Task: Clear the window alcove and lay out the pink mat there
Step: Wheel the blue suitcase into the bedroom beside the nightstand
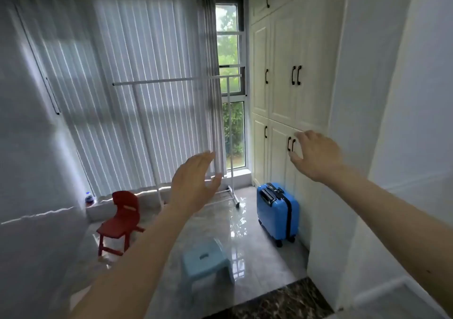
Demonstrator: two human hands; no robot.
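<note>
Progress: none | left hand (193,184), right hand (316,154): empty, fingers spread | below hands: red chair (122,218), blue stool (206,261), suitcase (277,211), clothes rack (176,132) remained uncleared | pink mat: not visible

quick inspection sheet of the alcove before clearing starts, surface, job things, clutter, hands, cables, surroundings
surface: glossy grey tile floor.
job's things: pink mat not seen.
clutter: red chair, light blue stool, blue suitcase upright by the cupboards, white clothes rack, bottle on the sill.
hands: left hand and right hand raised, fingers spread, holding nothing.
cables: nothing seen.
surroundings: curtain drawn over the window, cream cupboards on the right.
</note>
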